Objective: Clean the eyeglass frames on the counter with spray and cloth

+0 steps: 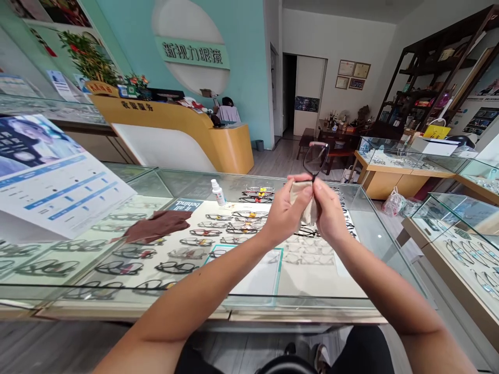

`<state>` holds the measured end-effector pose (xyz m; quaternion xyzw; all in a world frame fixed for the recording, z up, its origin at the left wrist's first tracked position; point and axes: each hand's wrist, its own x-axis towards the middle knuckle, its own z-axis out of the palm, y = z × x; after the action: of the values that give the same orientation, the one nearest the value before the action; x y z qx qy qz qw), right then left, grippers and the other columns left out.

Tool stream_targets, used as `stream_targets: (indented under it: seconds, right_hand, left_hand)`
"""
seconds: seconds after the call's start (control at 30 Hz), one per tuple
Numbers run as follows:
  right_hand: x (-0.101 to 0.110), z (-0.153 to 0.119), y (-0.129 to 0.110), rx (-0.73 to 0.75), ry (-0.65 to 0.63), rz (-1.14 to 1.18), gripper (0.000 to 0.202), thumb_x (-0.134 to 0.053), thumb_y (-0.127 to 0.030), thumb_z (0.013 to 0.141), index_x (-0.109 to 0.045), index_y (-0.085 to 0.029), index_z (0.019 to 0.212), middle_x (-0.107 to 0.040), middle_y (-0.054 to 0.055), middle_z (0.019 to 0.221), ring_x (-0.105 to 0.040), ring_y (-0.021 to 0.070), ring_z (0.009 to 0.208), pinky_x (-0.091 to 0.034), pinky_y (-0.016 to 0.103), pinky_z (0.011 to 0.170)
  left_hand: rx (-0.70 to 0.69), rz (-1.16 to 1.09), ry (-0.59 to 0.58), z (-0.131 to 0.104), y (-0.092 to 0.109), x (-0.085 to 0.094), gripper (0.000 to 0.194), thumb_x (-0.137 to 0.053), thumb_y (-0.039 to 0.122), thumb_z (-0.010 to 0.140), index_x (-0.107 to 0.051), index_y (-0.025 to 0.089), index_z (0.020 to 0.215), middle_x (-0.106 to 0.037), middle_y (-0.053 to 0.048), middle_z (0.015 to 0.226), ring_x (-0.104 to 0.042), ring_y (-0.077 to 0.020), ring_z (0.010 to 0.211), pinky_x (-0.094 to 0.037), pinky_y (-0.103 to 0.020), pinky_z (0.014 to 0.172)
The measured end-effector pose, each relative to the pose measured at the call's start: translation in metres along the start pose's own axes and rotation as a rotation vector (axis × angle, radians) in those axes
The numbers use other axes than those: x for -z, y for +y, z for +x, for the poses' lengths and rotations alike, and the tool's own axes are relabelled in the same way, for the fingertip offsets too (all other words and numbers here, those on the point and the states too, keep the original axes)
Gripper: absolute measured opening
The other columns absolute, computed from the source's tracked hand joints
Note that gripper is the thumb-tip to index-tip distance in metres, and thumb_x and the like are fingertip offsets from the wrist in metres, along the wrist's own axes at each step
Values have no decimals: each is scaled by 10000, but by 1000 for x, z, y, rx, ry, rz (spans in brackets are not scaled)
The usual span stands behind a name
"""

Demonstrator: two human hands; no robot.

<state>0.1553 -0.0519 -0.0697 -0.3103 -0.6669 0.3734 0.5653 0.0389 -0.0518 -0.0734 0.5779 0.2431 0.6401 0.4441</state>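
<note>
Both hands are raised together above the glass counter [312, 280]. Light beige cloth [302, 189] is pinched in my left hand [284, 210], folded round part of a pair of dark-rimmed glasses [316, 158]. One lens of the glasses stands up above my fingers. The fingers of my right hand [329, 208] are closed on the glasses near the middle of the frame, beside the cloth. The other lens is hidden by the cloth and hands.
On the counter lie a brown cloth [158, 226] and a small white bottle [218, 192], with a calendar [58, 182] at the left. Rows of glasses show under the glass. A wooden reception desk [232, 148] and other display cases stand beyond.
</note>
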Motion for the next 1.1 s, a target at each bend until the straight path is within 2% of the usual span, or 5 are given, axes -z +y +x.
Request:
stream_targets:
  seconds: [0.23,0.57,0.73,0.9,1.1]
  right_hand:
    - [-16,50,-56,255,215,-29,724,-237,-748,1046,-719,-266,1290,-718,86,1363,-612,294,1416,-557,457,1103]
    - [-27,43,-48,223,450,381,442,-449,-535,1017,-770,-239,947,-834,68,1077,-763,269,1147,-603,430,1010]
    - [-40,38,-42,274,426,397,406,-457,-464,1029,-784,-232,963,-825,66,1145,-729,246,1227,-537,420,1131]
    - [-41,39,-39,242,389,421,390,-487,-436,1015,-787,-215,899,-834,58,1040,-759,228,1100,-573,385,1012]
    - [-25,46,-43,190,488,508,313,-562,-403,949,-782,-218,826,-837,42,960,-765,191,951,-576,346,945]
  left_hand:
    - [-198,-87,-7,53,39,-31,380,-813,544,891,-704,189,974,-670,-7,843,-639,-157,804,-490,-274,700]
    - [-267,-65,-106,43,29,-33,507,-786,602,895,-649,205,1179,-687,-17,892,-661,-148,791,-536,-239,708]
    - [-324,-15,25,45,23,-28,456,-760,622,907,-669,192,1026,-671,-8,856,-608,-121,714,-488,-227,637]
    - [-338,31,144,44,17,-28,471,-682,654,953,-668,186,913,-611,2,780,-529,-109,667,-455,-227,612]
    - [-191,-77,-131,45,18,-25,444,-675,622,972,-701,197,1098,-654,-27,846,-642,-164,797,-526,-254,703]
